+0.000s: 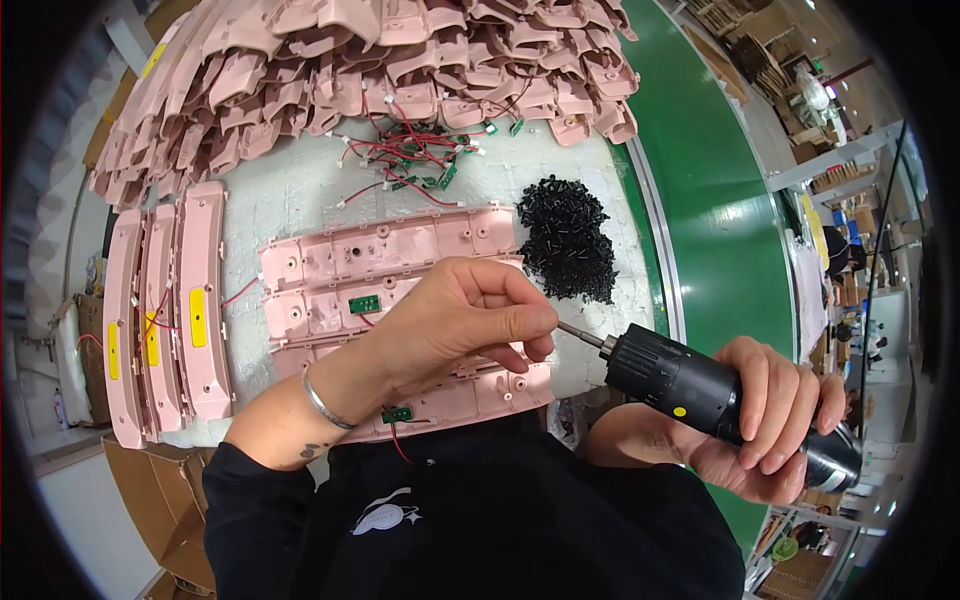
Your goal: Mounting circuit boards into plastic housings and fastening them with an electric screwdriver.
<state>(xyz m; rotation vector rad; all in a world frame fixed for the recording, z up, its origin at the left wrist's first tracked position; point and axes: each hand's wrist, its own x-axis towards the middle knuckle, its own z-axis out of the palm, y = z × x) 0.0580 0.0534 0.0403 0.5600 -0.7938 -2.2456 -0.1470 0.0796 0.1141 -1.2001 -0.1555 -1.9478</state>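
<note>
My right hand is wrapped round a black electric screwdriver, tilted so its bit points up and to the left. At the tip of that bit, my left hand pinches with thumb and forefinger; anything between those fingers is hidden. Beneath my left hand and forearm lie several long pink plastic housings, side by side with their hollow insides up. One carries a small green circuit board, and the nearest holds another green board with a red wire.
Black screws are heaped right of the housings. Beyond lie tangled red wires with green boards and a large stack of pink housings. Several housings with yellow labels lie at left. A green surface runs along the right.
</note>
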